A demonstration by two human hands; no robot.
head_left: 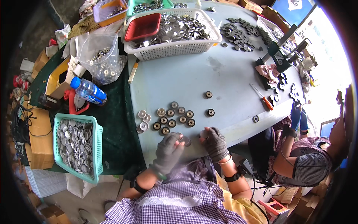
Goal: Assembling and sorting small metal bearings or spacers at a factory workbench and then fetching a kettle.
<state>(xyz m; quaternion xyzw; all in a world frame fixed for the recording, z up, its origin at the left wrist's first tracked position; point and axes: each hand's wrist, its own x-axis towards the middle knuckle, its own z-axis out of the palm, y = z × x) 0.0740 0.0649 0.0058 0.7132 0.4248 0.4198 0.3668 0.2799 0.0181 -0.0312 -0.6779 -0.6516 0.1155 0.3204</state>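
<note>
My left hand (168, 150), in a grey fingerless glove, is closed with a small round metal disc (180, 136) at its fingertips. Beside those fingers a dark disc (187, 141) lies at the table's near edge. My right hand (216, 145), gloved the same way, pinches another round metal disc (203, 133). Beyond my left hand sit several round metal parts with dark centres (172, 123), grouped with paler silver ones (144, 126). Two similar parts stand apart farther right, a far one (208, 95) and a nearer one (210, 112).
A white basket (175, 51) of metal discs holds a red tray (143, 28) at the back. At left are a green basket (99, 149) of discs, a bottle (89, 91) and a plastic bag (99, 48). A screwdriver (266, 101) and a hand press (278, 56) stand near a co-worker (304, 160) at right.
</note>
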